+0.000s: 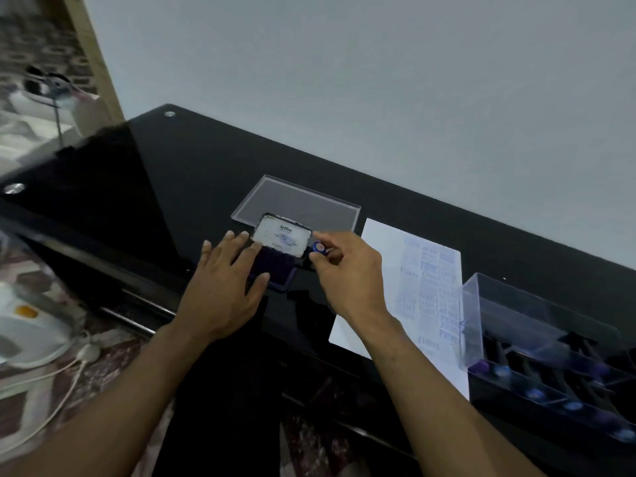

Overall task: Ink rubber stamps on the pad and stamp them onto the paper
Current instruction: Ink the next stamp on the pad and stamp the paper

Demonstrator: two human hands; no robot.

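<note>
An ink pad (275, 273) lies open on the black table, its white-lined lid (281, 239) standing up at the back. My left hand (223, 287) lies flat with fingers spread over the pad's left side, touching it. My right hand (347, 270) pinches a small blue-topped rubber stamp (319, 248) just right of the pad's lid. A white sheet of paper (406, 287) with several blue stamp prints lies to the right of the pad.
A clear plastic lid (296, 201) lies flat behind the pad. At the right stands a clear box (550, 356) with several dark stamps in compartments. The black glass table (155, 173) ends at the left; a white appliance (31, 335) and cord sit on the floor.
</note>
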